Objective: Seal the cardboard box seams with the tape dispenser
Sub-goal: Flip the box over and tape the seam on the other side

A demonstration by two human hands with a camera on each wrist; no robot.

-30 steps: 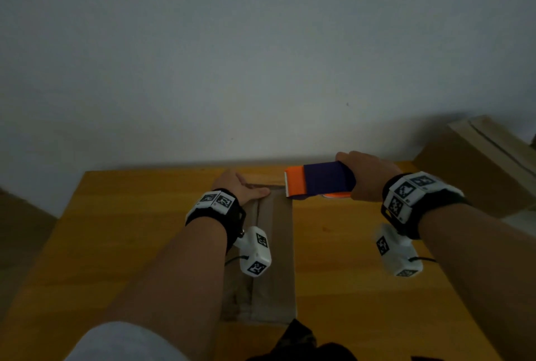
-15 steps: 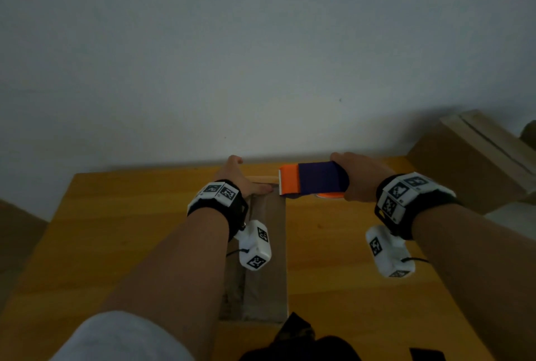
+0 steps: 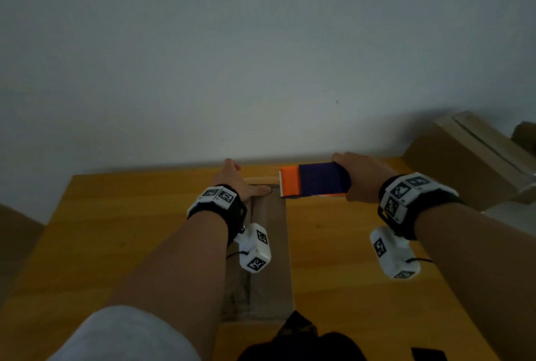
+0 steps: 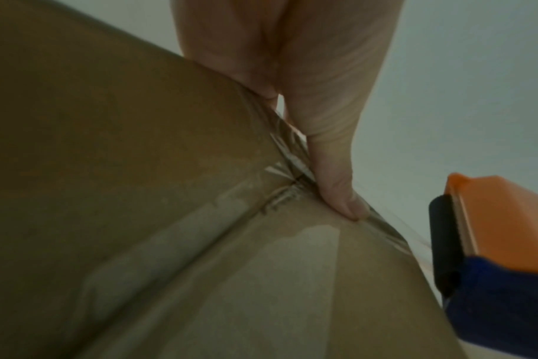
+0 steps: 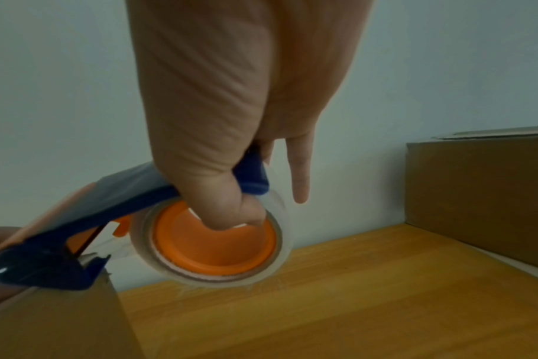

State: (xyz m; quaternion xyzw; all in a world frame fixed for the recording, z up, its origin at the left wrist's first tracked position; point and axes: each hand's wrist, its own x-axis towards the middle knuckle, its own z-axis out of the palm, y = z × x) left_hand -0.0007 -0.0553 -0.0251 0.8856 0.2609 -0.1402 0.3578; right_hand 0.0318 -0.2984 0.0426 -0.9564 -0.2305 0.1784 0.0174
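A narrow cardboard box (image 3: 271,273) lies lengthwise on the wooden table (image 3: 116,230), with clear tape (image 4: 181,245) running along its top seam. My left hand (image 3: 235,183) rests on the box's far end. Its thumb (image 4: 338,194) presses crinkled tape onto the far edge, and its fingers reach past that edge, out of sight. My right hand (image 3: 362,178) grips a blue and orange tape dispenser (image 3: 316,182), thumb tucked into the orange hub of the tape roll (image 5: 212,243). The dispenser's nose (image 5: 46,267) sits at the box's far right corner.
A larger cardboard box (image 3: 464,163) stands off the table's right rear corner, close to my right hand. A plain wall runs just behind the table's far edge. Dark clothing (image 3: 295,340) shows at the near edge.
My left hand slid forward from the box top to its far edge, fingers going over it. The dispenser stayed by the far right corner. My head tilted up slightly.
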